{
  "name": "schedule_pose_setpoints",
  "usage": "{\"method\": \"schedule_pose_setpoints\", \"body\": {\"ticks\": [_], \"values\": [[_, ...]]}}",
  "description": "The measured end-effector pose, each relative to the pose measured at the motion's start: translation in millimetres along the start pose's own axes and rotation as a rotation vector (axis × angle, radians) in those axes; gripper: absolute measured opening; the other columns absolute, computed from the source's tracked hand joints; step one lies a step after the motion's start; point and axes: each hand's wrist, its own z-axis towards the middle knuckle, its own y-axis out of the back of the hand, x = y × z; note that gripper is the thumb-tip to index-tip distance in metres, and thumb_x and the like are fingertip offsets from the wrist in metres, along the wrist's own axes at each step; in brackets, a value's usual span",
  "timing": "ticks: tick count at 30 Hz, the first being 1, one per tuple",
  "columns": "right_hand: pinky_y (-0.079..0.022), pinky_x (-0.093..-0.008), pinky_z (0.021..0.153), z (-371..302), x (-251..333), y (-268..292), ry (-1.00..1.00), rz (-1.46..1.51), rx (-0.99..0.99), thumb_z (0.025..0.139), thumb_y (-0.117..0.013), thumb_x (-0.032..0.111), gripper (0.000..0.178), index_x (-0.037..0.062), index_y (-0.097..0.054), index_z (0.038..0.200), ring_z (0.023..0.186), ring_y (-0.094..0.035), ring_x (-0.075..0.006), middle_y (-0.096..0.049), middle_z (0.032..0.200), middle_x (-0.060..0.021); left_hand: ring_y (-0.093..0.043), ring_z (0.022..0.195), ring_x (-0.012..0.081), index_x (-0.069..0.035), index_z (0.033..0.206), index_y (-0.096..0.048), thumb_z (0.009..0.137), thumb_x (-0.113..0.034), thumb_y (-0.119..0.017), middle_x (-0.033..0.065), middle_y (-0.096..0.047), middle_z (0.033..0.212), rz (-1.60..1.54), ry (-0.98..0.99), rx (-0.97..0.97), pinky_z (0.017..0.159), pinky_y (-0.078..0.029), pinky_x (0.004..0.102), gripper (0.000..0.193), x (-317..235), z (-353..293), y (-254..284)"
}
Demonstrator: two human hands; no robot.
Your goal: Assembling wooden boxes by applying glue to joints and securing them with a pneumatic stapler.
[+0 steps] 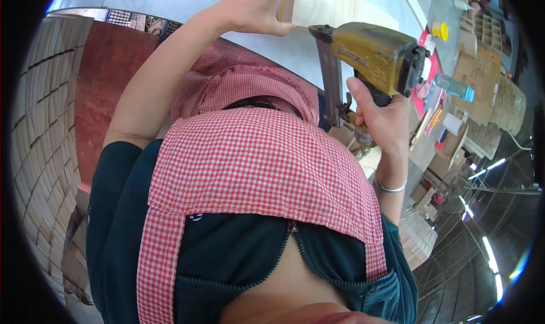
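Note:
My right hand (379, 116) is wrapped round the handle of a yellow and black nail gun (372, 54), thumb up along its side. The gun's nose points left, toward my left hand (252, 10), and sits close to the end of a thin wooden strip beside my thumb. At the upper edge my left thumb and fingers close round a narrow wooden piece (288, 5). Part of that piece and some of the fingers are cut off by the frame. Whether the nose touches the wood, I cannot tell.
Pale wooden boards (332, 9) lie on the light worktop (250, 40) beyond the gun. To the right are a yellow cup (440, 31), a clear bottle (454, 88), a compartmented wooden tray (488, 31) and cardboard. Stacked wood (45, 125) stands at the left by a reddish panel (108, 97).

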Motion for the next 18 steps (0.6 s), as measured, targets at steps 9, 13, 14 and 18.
{"method": "schedule_pose_setpoints", "body": {"ticks": [9,13,14,18], "values": [[-0.042,-0.0219,0.045,4.4,14.0,-12.9,-0.086,-0.090,0.048,0.090,-0.081,0.018,0.038,-0.0068,-0.069,0.116,0.044,-0.051,-0.0101,-0.068,0.074,-0.0079,-0.048,0.123,0.0406,-0.006,0.119,-0.045,0.068,-0.016,-0.080,0.0232,-0.045,0.135,0.004,-0.077,-0.071,0.105,-0.043,0.0452,0.064,7.2,0.4,-4.9],[-0.041,-0.0222,0.043,1.6,14.6,-13.6,-0.150,-0.097,0.049,0.090,-0.080,0.018,0.037,-0.0068,-0.068,0.114,0.044,-0.050,-0.0099,-0.067,0.074,-0.0081,-0.048,0.123,0.0402,-0.006,0.121,-0.044,0.068,-0.017,-0.080,0.0230,-0.045,0.135,-0.027,-0.094,-0.090,0.105,-0.043,0.0454,0.065,11.4,1.8,-9.2],[-0.040,-0.0223,0.043,0.0,12.7,-15.9,-0.157,-0.051,0.039,0.090,-0.080,0.019,0.037,-0.0067,-0.068,0.114,0.044,-0.050,-0.0097,-0.067,0.073,-0.0078,-0.047,0.123,0.0401,-0.006,0.123,-0.043,0.068,-0.019,-0.080,0.0231,-0.044,0.136,-0.018,-0.113,-0.101,0.106,-0.043,0.0458,0.068,13.2,1.8,-9.5],[-0.038,-0.0223,0.041,-3.9,10.4,-21.9,-0.173,0.081,0.011,0.091,-0.080,0.021,0.037,-0.0063,-0.067,0.112,0.044,-0.049,-0.0091,-0.066,0.071,-0.0067,-0.047,0.125,0.0397,-0.005,0.131,-0.042,0.068,-0.024,-0.081,0.0234,-0.042,0.138,0.007,-0.172,-0.140,0.107,-0.042,0.0469,0.077,21.7,2.1,-12.5]]}}
